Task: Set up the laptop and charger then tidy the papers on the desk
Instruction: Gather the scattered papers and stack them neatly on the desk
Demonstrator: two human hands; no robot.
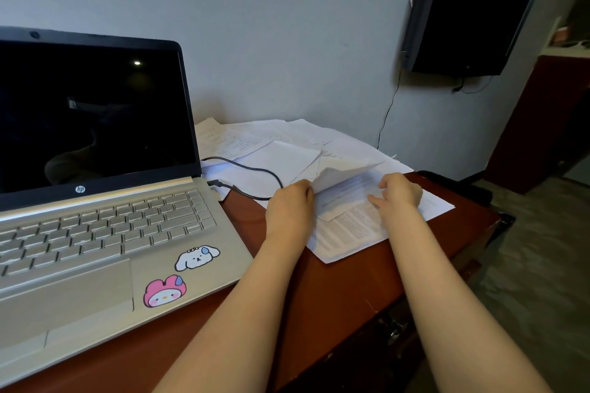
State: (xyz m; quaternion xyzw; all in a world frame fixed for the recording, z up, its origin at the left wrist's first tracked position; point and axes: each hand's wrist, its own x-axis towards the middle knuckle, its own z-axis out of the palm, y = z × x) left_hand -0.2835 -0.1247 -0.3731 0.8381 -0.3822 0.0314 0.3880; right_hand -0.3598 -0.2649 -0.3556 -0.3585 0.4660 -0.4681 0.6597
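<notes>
Fingers [307,189] of my left hand [289,210] are curled onto the near-left edge of the lifted sheet [344,174], pinching it so that it arches off the pile. My right hand [400,195] rests on the printed sheet [344,236] beneath, index tip down. Whether it also pinches anything, I cannot tell.

Papers [255,137] lie fanned across the counter [335,290] to the right of the open laptop [95,201]. The charger cable [255,169] meets the laptop's right side and loops over them.

Handling, as I judge it: single sheets are light and limp, and they crease or slide on each other easily. Take hold at opposite edges, gather toward the centre, and keep clear of the cable while squaring the stack.
</notes>
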